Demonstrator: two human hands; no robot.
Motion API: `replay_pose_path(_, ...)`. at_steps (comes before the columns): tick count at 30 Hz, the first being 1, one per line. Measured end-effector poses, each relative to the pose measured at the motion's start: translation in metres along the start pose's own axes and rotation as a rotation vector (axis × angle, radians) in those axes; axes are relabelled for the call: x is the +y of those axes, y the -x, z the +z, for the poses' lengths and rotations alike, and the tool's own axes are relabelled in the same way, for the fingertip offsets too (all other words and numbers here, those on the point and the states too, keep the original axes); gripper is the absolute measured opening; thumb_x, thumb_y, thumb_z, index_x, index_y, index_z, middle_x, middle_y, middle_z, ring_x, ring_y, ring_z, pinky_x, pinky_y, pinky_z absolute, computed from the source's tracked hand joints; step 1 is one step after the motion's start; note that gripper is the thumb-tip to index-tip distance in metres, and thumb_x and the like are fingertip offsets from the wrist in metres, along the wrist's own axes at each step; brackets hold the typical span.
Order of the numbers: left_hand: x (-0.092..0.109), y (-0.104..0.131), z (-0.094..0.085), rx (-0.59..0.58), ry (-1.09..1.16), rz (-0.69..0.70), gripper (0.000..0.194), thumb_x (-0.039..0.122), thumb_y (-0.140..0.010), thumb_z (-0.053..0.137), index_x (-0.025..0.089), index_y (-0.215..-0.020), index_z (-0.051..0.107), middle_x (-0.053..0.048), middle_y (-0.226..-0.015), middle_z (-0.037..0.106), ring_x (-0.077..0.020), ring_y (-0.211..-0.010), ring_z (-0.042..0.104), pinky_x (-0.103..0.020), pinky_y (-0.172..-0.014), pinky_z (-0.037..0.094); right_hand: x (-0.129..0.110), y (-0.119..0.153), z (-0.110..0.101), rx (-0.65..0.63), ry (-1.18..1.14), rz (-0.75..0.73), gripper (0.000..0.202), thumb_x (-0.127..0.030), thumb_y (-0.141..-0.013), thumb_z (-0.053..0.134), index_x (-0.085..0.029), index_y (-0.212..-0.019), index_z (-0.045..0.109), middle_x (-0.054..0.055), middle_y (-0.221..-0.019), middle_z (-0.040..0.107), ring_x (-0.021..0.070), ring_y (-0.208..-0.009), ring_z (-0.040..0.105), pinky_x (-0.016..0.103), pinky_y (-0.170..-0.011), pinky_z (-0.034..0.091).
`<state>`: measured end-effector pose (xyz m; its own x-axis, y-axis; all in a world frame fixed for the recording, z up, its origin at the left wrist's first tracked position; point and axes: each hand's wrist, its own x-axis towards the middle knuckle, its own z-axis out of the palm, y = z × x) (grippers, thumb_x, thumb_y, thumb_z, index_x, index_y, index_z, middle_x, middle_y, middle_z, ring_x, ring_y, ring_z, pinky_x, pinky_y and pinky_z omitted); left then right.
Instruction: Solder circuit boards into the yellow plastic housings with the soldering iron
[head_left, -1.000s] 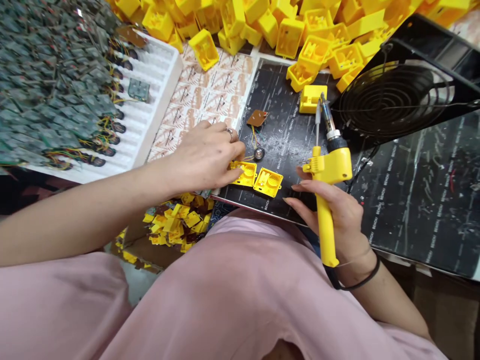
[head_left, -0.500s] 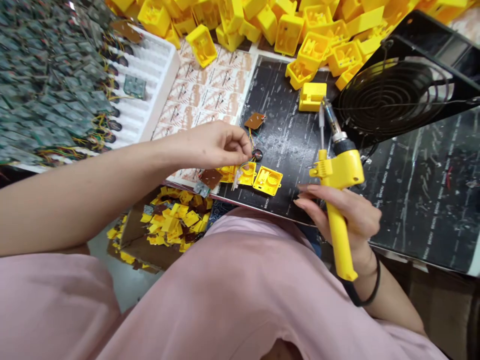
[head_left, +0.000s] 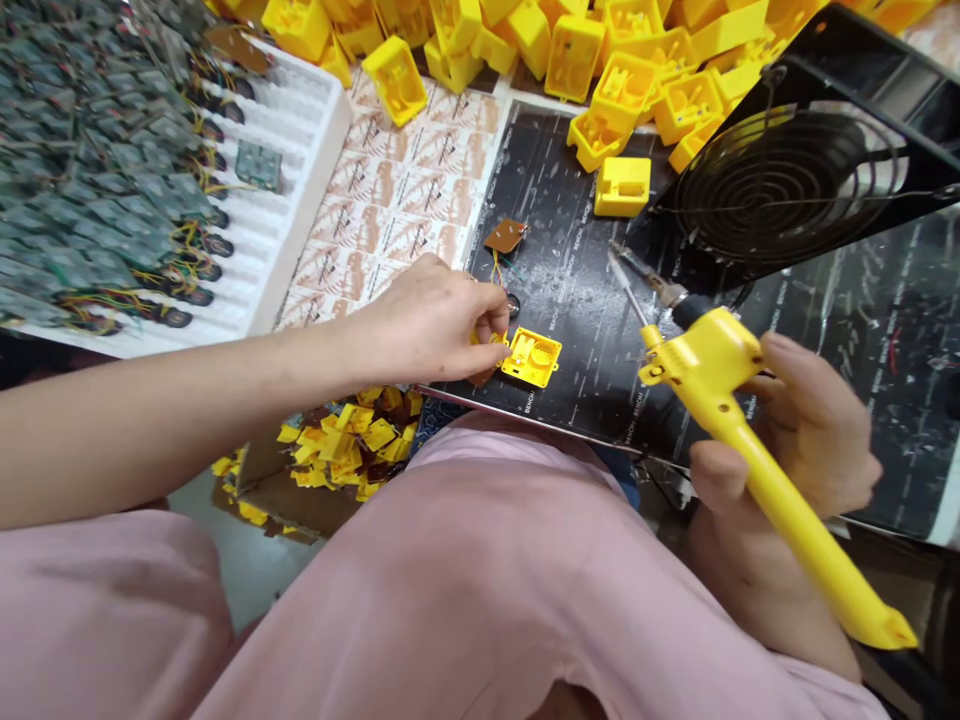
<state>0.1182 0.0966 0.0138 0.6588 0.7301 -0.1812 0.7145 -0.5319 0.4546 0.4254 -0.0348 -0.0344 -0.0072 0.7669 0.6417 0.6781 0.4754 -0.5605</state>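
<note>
My left hand point(head_left: 457, 325) is closed in a pinch at a small yellow plastic case point(head_left: 500, 343), which its fingers mostly cover. Beside the fingertips lies another open yellow case half point(head_left: 531, 358), its inside facing up. Just beyond the hand, a small round black speaker point(head_left: 513, 305) is partly hidden, and thin wires run to a brown circuit board point(head_left: 505, 236). My right hand point(head_left: 795, 430) is wrapped round a yellow soldering gun point(head_left: 757, 450). The metal tip and feed tube point up and left, over the black mat and apart from the cases.
A white foam tray point(head_left: 304, 190) full of green circuit boards point(head_left: 112, 190) stands at left. Yellow cases point(head_left: 574, 60) are heaped at the back, near a black fan point(head_left: 780, 190). Below the table edge is a cardboard box point(head_left: 300, 510) of yellow parts.
My right hand has moved right and tilted the soldering gun, drawing its tip down and left from the lone yellow case. My left hand has shifted slightly down and now covers more of the small case.
</note>
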Motion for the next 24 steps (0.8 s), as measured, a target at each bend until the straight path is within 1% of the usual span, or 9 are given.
replay_pose_path(3, 0.004, 0.002, -0.001, 0.012, -0.12, -0.005, 0.017, 0.03, -0.089, 0.063, 0.025, -0.1, 0.075, 0.004, -0.076, 0.076, -0.0207, -0.081, 0.077, -0.043, -0.107, 0.055, -0.004, -0.008, 0.01, 0.297, -0.043, -0.089, 0.049, -0.052, -0.103, 0.077, -0.02, -0.14, 0.078, 0.008, -0.108, 0.082, 0.0186, -0.079, 0.076, 0.027, -0.064, 0.059)
replay_pose_path(7, 0.008, 0.006, -0.015, -0.064, -0.178, -0.102, 0.036, 0.023, -0.099, 0.055, 0.022, -0.128, 0.075, -0.002, -0.096, 0.083, -0.0219, -0.095, 0.077, -0.043, -0.109, 0.052, -0.002, -0.013, 0.021, 0.443, -0.164, 0.09, 0.054, -0.068, -0.103, 0.07, -0.021, -0.125, 0.085, 0.006, -0.097, 0.08, 0.0162, -0.07, 0.069, 0.027, -0.054, 0.05)
replay_pose_path(9, 0.007, 0.007, -0.019, -0.06, -0.244, -0.102, 0.034, 0.027, -0.103, 0.052, 0.023, -0.122, 0.079, -0.003, -0.098, 0.083, -0.0231, -0.099, 0.077, -0.045, -0.112, 0.05, 0.002, -0.014, 0.023, 0.529, -0.242, 0.148, 0.059, -0.074, -0.104, 0.064, -0.021, -0.113, 0.088, 0.005, -0.088, 0.077, 0.015, -0.065, 0.064, 0.027, -0.051, 0.047)
replay_pose_path(11, 0.005, 0.009, -0.018, -0.031, -0.307, -0.056, 0.033, 0.032, -0.104, 0.051, 0.025, -0.109, 0.083, -0.002, -0.092, 0.081, -0.023, -0.098, 0.076, -0.045, -0.112, 0.049, 0.005, -0.014, 0.024, 0.572, -0.271, 0.151, 0.055, -0.071, -0.106, 0.064, -0.021, -0.105, 0.089, 0.003, -0.079, 0.075, 0.013, -0.061, 0.06, 0.026, -0.049, 0.043)
replay_pose_path(14, 0.004, 0.012, -0.012, 0.011, -0.354, 0.027, 0.038, 0.035, -0.106, 0.048, 0.029, -0.103, 0.085, -0.001, -0.09, 0.08, -0.0217, -0.096, 0.074, -0.043, -0.11, 0.049, 0.003, -0.012, 0.018, 0.491, -0.249, 0.184, 0.037, -0.058, -0.103, 0.076, -0.023, -0.104, 0.089, 0.001, -0.081, 0.078, 0.0107, -0.064, 0.062, 0.022, -0.053, 0.046)
replay_pose_path(17, 0.008, 0.012, -0.005, 0.027, -0.368, 0.066, 0.041, 0.035, -0.107, 0.046, 0.03, -0.101, 0.086, -0.003, -0.103, 0.082, -0.0237, -0.104, 0.073, -0.043, -0.107, 0.048, -0.004, -0.006, 0.007, 0.3, -0.233, 0.185, 0.026, -0.043, -0.099, 0.084, -0.027, -0.12, 0.087, 0.002, -0.098, 0.085, 0.0122, -0.075, 0.072, 0.022, -0.062, 0.057)
replay_pose_path(20, 0.013, 0.008, 0.0, -0.001, -0.353, 0.062, 0.041, 0.033, -0.108, 0.044, 0.028, -0.104, 0.085, -0.003, -0.102, 0.082, -0.0244, -0.106, 0.072, -0.042, -0.104, 0.047, -0.008, 0.003, -0.002, 0.147, -0.218, 0.097, 0.051, -0.029, -0.09, 0.091, -0.031, -0.14, 0.078, 0.003, -0.116, 0.085, 0.0152, -0.082, 0.079, 0.024, -0.067, 0.065)
replay_pose_path(22, 0.015, 0.004, 0.003, -0.007, -0.334, 0.047, 0.038, 0.032, -0.106, 0.046, 0.027, -0.108, 0.083, -0.002, -0.095, 0.081, -0.0239, -0.102, 0.072, -0.042, -0.103, 0.047, -0.011, 0.006, -0.005, 0.076, -0.211, 0.052, 0.064, -0.021, -0.085, 0.095, -0.03, -0.145, 0.075, 0.003, -0.117, 0.084, 0.0165, -0.082, 0.08, 0.024, -0.065, 0.067)
replay_pose_path(24, 0.016, 0.001, 0.006, -0.001, -0.318, 0.038, 0.035, 0.032, -0.104, 0.048, 0.027, -0.105, 0.083, -0.001, -0.09, 0.08, -0.0238, -0.099, 0.072, -0.042, -0.103, 0.047, -0.013, 0.007, -0.007, 0.023, -0.199, 0.02, 0.066, -0.015, -0.084, 0.094, -0.029, -0.145, 0.074, 0.004, -0.112, 0.085, 0.0187, -0.081, 0.081, 0.027, -0.064, 0.068)
